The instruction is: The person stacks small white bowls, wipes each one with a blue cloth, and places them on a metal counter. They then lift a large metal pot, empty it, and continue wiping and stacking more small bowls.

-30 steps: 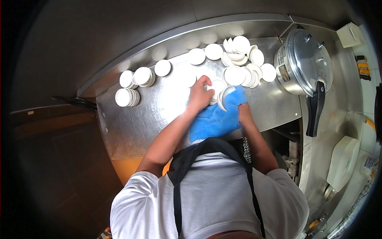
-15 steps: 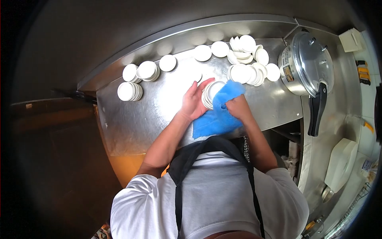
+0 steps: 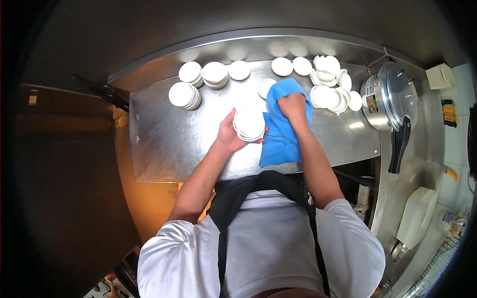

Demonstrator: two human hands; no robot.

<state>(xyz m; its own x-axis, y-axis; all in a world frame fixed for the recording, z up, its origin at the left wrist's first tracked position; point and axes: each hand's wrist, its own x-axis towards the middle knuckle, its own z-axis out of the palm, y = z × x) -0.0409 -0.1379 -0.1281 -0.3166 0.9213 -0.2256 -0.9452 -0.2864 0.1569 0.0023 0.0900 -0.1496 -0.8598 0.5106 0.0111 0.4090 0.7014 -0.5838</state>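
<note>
In my left hand (image 3: 229, 135) is a short stack of small white dishes (image 3: 249, 122), with the fingers curled round its underside and the thumb at its side. My right hand (image 3: 292, 105) is closed on a blue cloth (image 3: 283, 141), which hangs down toward me over the steel table. Just behind the cloth lies a single white dish (image 3: 266, 88), partly covered by it. The cloth's left edge comes close to the held stack.
Stacks of white dishes (image 3: 182, 94) stand at the back left of the steel table (image 3: 164, 144). More dishes (image 3: 325, 97), some tilted and piled, are at the back right. Beyond them sits a pressure cooker (image 3: 392, 97) with a black handle.
My right hand has moved away from the stack with the blue cloth, toward the back of the table. The stack in my left hand has shifted left. The whole view has turned slightly.
</note>
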